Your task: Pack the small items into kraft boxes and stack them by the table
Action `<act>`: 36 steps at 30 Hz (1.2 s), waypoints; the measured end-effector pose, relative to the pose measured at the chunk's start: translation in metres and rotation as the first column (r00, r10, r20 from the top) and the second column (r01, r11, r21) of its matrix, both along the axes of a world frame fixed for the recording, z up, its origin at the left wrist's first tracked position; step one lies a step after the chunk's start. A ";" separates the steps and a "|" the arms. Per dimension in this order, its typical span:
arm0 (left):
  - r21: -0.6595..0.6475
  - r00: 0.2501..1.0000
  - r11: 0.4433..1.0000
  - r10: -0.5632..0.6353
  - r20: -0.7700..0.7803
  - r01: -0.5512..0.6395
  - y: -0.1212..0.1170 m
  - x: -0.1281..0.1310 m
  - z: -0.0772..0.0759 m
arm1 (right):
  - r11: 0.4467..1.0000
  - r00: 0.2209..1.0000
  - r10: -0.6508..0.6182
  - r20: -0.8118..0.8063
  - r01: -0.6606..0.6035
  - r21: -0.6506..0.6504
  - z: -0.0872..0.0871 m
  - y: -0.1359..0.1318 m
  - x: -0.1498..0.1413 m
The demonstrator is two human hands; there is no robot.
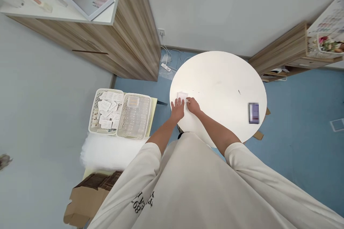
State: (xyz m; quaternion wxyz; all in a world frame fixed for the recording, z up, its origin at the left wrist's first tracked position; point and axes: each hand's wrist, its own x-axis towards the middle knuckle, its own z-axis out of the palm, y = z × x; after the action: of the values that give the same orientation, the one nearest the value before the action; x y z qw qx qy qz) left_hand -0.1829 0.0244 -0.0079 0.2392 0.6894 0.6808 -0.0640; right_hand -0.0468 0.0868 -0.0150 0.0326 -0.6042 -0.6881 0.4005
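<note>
A small, flat, pale pinkish-white piece [182,95], perhaps a clear case or a card, lies on the round white table [220,78] near its left edge. My left hand [177,110] rests flat with fingers spread, its fingertips at the near edge of this piece. Beside it, my right hand [193,106] has its fingers curled together, the tips at the right corner of the piece. Whatever those fingers may pinch is too small to make out.
Left of the table stand a white basket of small white cards [106,124] and a white basket of clear plastic cases [135,118]. White wrap [107,152] and folded cardboard [84,200] lie nearer. A blurred purple object [254,113] sits at the table's right.
</note>
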 end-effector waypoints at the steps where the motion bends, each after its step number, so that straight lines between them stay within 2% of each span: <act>1: 0.019 1.000 1.000 -0.011 0.006 0.011 0.001 0.000 0.002 | 1.000 1.000 -0.002 -0.008 0.002 -0.003 0.002 -0.002 0.003; 11: 0.130 0.999 0.991 -0.039 -0.012 0.040 -0.015 0.009 0.012 | 0.997 0.997 -0.064 -0.041 0.065 0.033 0.026 -0.030 0.038; 18: 0.161 0.999 0.987 0.022 -0.039 -0.015 -0.048 0.019 0.029 | 0.996 0.996 0.021 -0.081 -0.013 0.094 0.034 -0.053 0.054; 23: 0.185 0.994 0.979 0.097 -0.054 -0.085 -0.087 0.041 0.044 | 0.980 0.986 0.128 -0.110 -0.109 0.169 0.041 -0.079 0.074; 30: 0.212 0.984 0.964 0.171 -0.043 -0.159 -0.165 0.086 0.057 | 0.943 0.965 0.239 -0.108 -0.204 0.261 0.044 -0.138 0.111; 33: 0.225 0.975 0.954 0.215 -0.051 -0.199 -0.200 0.094 0.063 | 0.932 0.952 0.284 -0.111 -0.248 0.264 0.047 -0.164 0.113; 36: 0.243 0.955 0.931 0.293 -0.052 -0.272 -0.232 0.089 0.072 | 0.919 0.934 0.339 -0.112 -0.304 0.251 0.054 -0.185 0.103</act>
State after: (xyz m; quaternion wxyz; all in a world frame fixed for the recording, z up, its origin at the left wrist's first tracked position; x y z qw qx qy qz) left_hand -0.0935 -0.2079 0.0640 0.1332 0.6041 0.7854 0.0213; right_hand 0.0562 -0.0986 0.0385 0.0887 -0.4422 -0.8152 0.3634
